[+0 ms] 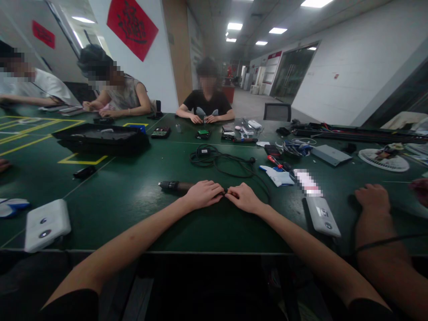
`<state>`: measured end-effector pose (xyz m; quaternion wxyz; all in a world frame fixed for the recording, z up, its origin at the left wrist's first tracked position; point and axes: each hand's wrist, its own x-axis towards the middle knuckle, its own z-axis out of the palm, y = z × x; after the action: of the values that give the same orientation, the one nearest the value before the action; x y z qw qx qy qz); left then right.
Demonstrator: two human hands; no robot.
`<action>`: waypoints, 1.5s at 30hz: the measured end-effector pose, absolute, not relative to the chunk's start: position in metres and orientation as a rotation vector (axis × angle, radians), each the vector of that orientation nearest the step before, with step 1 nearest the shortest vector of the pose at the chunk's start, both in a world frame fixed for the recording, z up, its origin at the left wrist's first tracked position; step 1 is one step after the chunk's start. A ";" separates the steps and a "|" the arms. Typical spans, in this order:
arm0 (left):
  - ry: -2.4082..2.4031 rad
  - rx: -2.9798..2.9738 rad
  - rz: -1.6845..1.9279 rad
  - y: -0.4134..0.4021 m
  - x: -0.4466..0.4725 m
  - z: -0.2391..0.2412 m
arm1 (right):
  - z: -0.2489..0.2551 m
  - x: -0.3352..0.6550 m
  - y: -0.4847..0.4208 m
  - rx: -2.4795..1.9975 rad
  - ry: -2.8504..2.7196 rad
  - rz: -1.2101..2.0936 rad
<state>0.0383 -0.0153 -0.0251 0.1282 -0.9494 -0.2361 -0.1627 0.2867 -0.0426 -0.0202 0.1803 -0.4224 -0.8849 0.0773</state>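
Observation:
A dark, cylindrical electric screwdriver (182,187) lies on the green table, its ribbed chuck end pointing left. My left hand (204,195) is closed over its rear part, which the fingers mostly hide. Close by on the right, my right hand (245,198) is pinched, thumb and fingers together, around the end of a black cord. The fingertips of both hands nearly meet at a small dark spot, too small to make out fully. From behind my right hand the black cord (230,170) loops back over the table to a black power adapter (205,151).
A black tray (100,137) stands left. White boxy devices sit at the near left (47,225) and right (323,216). A red-handled screwdriver (274,161), white-blue gloves (279,176) and electronic parts lie right. Another person's arm (376,223) rests at the right; several people sit around.

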 end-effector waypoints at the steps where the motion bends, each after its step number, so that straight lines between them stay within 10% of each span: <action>1: -0.686 -2.759 -0.470 -0.016 0.038 -0.025 | -0.020 0.287 -0.043 -1.195 -2.503 0.207; 45: -0.732 -2.716 -0.595 -0.022 0.038 -0.030 | -0.017 0.284 -0.054 -1.213 -2.531 0.133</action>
<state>0.0376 -0.0220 -0.0301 0.1330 -0.9363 -0.2523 -0.2052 0.2839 -0.0543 -0.0166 0.1653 -0.4256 -0.8884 0.0465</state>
